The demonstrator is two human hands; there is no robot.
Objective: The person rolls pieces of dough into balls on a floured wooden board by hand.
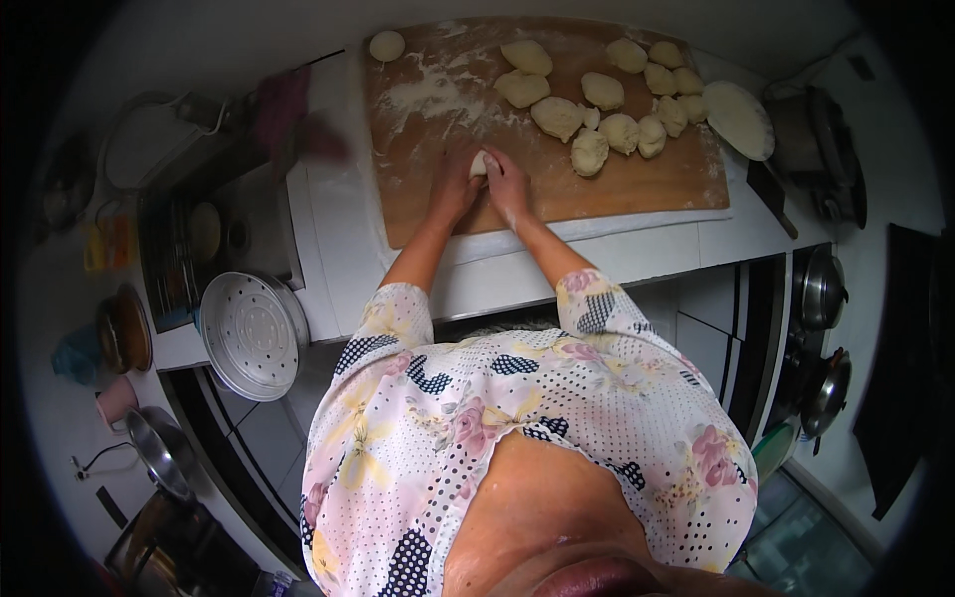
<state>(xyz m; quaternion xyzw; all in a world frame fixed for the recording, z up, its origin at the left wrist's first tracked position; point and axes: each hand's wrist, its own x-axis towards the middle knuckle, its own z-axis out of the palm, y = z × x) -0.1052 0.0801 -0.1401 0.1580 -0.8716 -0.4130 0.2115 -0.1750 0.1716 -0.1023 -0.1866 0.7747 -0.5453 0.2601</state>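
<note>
Between my two hands, over the front part of a floured wooden board (pixel 418 194), is a piece of dough (pixel 478 165). My left hand (pixel 452 181) wraps it from the left, and my right hand (pixel 507 183) presses on it from the right with the thumb on top. Most of that piece is hidden by the fingers. Several torn lumps of dough (pixel 589 153) lie on the right half of the board. One smooth round dough ball (pixel 387 46) sits alone at the far left corner. Loose flour (pixel 429 97) is spread over the left half.
A white plate (pixel 739 119) stands at the board's right edge, beside a dark cooker (pixel 813 142). To the left are a sink (pixel 261 216) and a perforated metal steamer tray (pixel 254 332). Lidded pans (pixel 823 287) are at the far right. A white cloth (pixel 634 227) shows under the board.
</note>
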